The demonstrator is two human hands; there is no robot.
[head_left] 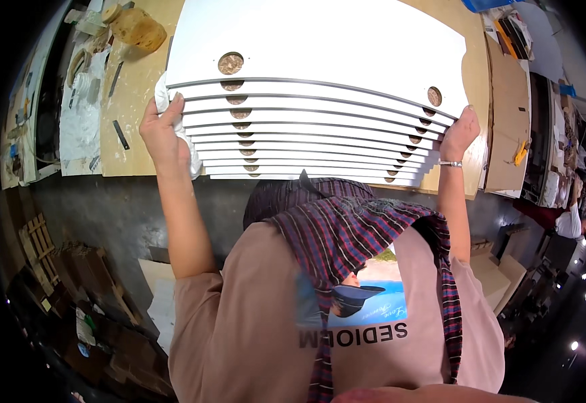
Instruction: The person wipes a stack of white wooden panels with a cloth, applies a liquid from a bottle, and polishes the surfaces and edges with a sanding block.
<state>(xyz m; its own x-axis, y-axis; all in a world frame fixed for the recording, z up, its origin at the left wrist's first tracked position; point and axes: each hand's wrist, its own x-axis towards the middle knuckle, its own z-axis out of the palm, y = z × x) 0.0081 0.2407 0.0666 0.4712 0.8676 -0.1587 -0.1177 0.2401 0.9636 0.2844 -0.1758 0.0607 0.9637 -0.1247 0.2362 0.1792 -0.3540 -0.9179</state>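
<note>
Before me lies a staggered stack of white panels, the top panel [320, 47] reaching farthest away. Each has round holes near its ends, with brown chipboard showing inside. My left hand [164, 131] is closed at the stack's left edge, thumb up, on a crumpled white cloth [194, 158] that hangs down along the panel ends. The cloth also shows above that hand, beside the top panel. My right hand [462, 131] grips the near right corner of the top panel; its fingertips are partly hidden. A bracelet circles my right wrist.
The stack rests on a pale wooden table [128, 127]. At the far left lies a jar [138, 30] of yellowish stuff, with a dark strip [120, 134] nearer. Brown boards [506, 114] and a yellow tool [521, 153] are on the right. Another person [570, 220] is at the far right.
</note>
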